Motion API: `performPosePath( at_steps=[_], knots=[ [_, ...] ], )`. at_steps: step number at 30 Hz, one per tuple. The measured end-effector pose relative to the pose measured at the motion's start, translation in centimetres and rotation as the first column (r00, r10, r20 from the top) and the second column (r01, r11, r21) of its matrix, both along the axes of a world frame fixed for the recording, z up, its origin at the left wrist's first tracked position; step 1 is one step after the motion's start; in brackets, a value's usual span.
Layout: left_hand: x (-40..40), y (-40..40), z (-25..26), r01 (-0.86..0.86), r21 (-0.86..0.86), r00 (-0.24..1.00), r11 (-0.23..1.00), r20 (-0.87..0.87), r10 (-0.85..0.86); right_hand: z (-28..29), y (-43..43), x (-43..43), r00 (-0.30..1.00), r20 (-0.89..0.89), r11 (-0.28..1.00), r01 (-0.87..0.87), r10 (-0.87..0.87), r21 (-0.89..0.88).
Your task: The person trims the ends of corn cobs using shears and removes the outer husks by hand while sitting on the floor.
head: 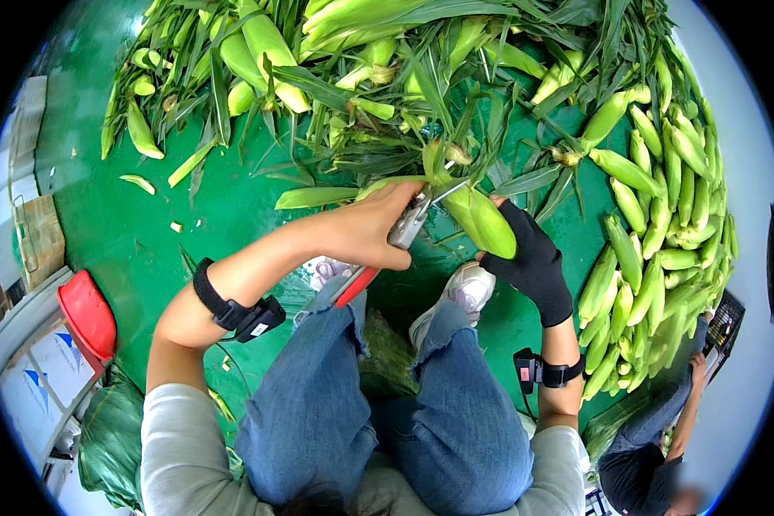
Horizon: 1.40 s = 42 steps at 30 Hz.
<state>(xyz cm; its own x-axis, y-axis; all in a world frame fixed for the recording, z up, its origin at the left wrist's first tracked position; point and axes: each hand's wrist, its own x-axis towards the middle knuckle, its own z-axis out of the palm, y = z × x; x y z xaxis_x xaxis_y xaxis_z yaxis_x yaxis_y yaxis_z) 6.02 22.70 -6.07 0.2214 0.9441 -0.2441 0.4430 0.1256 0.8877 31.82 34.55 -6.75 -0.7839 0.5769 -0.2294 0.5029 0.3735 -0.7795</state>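
Observation:
My bare left hand (374, 226) is closed around pruning shears (411, 222) with a red handle. The shear blades lie open at the leafy end of an ear of corn in green husk (480, 219). My right hand (529, 258), in a black fingerless glove, holds that ear by its other end. Long leaves and a stalk spread from the ear's upper end. Beyond my hands lies a heap of unhusked corn with leaves (258, 51). Part of the shears is hidden by my left hand.
Trimmed ears form a large pile (658, 245) along the right wall. Another person (645, 413) sits at lower right, near a black crate (725, 322). At left are a red basin (87, 316), cardboard (42, 238) and a green sack (111, 432). Husk scraps lie on the green floor (103, 193).

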Motion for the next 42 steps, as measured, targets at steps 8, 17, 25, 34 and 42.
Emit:
performPosePath(
  at_steps=[8, 17, 25, 34, 42],
  knots=[
    [-1.9, 0.2, -1.1, -0.316, -0.262, 0.927, 0.912, -0.291, 0.238, -2.0, 0.2, 1.2, 0.993, -0.055, 0.994, 0.101, -0.103, -0.029],
    [3.5, 1.7, -1.3, -0.174, -0.378, 0.920, 0.909, 0.266, 0.287, -3.3, -2.2, -1.7, 0.876, -0.158, 0.718, 0.257, -0.456, -0.647],
    [-0.3, 3.4, -3.1, -0.311, -0.522, 0.446, 0.794, 0.657, 0.607, -5.8, -0.3, 0.0, 0.640, 0.055, -0.281, -0.257, -0.766, -0.925],
    [2.5, 3.4, -1.2, -0.072, -0.462, 0.793, 0.884, 0.511, 0.331, -5.8, -2.2, -1.9, 0.771, 0.012, -0.209, -0.157, -0.637, -0.965],
    [-3.7, 6.2, -2.9, -0.603, -0.549, 0.108, 0.579, 0.663, 0.741, -6.9, -2.2, 0.8, 0.651, -0.107, -0.171, -0.348, -0.751, -0.922]
  ],
)
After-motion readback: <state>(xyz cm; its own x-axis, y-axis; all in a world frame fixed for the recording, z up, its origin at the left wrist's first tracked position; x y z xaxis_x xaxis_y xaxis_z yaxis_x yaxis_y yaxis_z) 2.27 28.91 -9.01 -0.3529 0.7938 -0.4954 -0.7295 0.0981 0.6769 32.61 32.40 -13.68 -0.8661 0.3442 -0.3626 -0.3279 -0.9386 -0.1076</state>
